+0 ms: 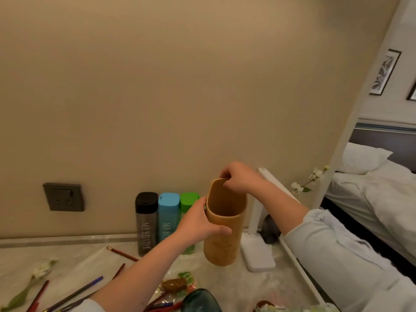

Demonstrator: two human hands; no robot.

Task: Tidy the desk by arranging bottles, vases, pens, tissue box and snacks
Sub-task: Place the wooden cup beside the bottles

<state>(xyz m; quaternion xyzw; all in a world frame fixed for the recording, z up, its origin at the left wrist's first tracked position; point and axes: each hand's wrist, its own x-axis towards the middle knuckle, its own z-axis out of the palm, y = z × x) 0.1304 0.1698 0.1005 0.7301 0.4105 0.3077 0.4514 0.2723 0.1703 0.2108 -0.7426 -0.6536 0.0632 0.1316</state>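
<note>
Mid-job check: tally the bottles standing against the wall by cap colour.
Black-capped bottle: 1
Blue-capped bottle: 1
Green-capped bottle: 1
Total: 3
Not counted: the tan cylinder, gripped by the left hand and pinched at its rim by the right hand.

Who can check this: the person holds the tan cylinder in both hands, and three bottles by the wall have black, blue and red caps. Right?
Not quite. The head view shows the third cap is green, not red. The left hand and right hand do hold the tan cylinder, and the other bottles have a black cap and a blue cap.
</note>
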